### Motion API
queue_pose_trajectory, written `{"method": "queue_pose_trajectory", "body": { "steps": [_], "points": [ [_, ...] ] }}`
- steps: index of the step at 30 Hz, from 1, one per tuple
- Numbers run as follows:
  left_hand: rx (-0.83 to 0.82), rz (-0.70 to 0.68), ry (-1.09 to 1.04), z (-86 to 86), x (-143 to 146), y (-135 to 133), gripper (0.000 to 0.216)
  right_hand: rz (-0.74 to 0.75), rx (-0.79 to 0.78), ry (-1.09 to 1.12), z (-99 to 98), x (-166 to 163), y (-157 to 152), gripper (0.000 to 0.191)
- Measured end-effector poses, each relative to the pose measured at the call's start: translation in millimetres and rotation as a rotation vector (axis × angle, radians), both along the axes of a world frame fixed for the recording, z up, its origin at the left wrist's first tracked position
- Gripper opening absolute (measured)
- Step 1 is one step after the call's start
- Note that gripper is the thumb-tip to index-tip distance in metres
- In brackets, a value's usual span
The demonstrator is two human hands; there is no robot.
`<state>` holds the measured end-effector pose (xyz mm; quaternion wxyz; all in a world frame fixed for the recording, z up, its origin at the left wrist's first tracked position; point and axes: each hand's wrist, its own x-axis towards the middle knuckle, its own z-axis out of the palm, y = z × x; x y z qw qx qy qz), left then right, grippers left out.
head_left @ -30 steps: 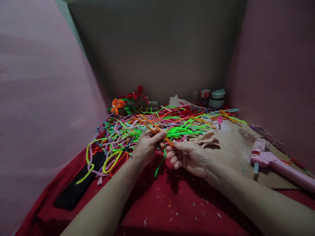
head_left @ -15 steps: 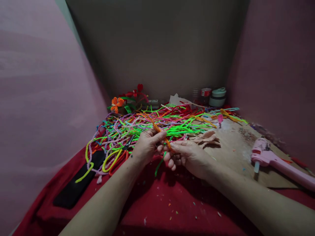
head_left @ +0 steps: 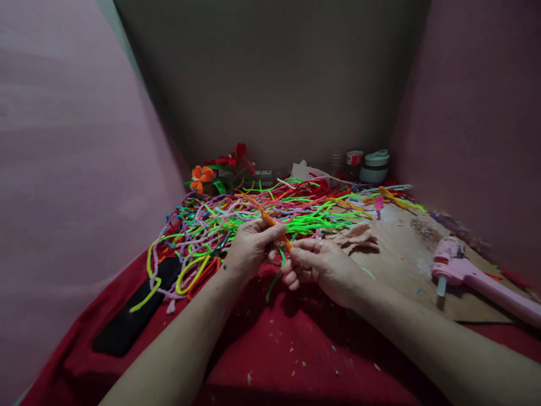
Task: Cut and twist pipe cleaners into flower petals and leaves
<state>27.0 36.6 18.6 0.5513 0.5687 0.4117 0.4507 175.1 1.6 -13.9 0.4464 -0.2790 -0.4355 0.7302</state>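
Note:
An orange pipe cleaner (head_left: 270,221) runs between both hands, its far end trailing back over the pile. My left hand (head_left: 249,248) pinches it with thumb and fingers. My right hand (head_left: 323,265) grips its near end, fingers curled. Just behind the hands spreads a tangled heap of pipe cleaners (head_left: 253,217) in neon green, pink, orange, red and yellow, on a red cloth (head_left: 270,349). A green piece (head_left: 274,279) hangs below the hands.
A pink glue gun (head_left: 469,276) lies on a cardboard sheet (head_left: 401,254) at the right. Scissors (head_left: 220,245) sit in the heap, a black flat object (head_left: 131,316) at the left. Pipe-cleaner flowers (head_left: 220,169) and small jars (head_left: 366,164) stand at the back wall.
My right hand has moved left, closer to the left hand, so the orange stretch between them is shorter. The left hand stays in about the same place.

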Motion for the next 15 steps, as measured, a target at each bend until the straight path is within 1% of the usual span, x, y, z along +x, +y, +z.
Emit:
{"method": "queue_pose_trajectory", "body": {
  "steps": [2, 4, 10, 15],
  "points": [
    [0.020, -0.018, 0.012, -1.2, 0.7, 0.1, 0.023, 0.001, -0.002, 0.028, -1.5, 2.3, 2.2, 0.018],
    [0.034, -0.034, 0.033, -2.8, 2.7, -0.9, 0.023, -0.010, -0.013, 0.011, -2.6, 4.2, 3.9, 0.018],
    [0.017, -0.039, 0.053, -4.0, 7.6, -5.0, 0.023, -0.034, -0.052, -0.020, -3.8, 3.9, 5.1, 0.015],
    [0.047, -0.024, 0.094, -3.8, 8.5, -6.3, 0.024, -0.106, -0.062, -0.049, -1.3, 1.7, 3.8, 0.012]
  ]
}}
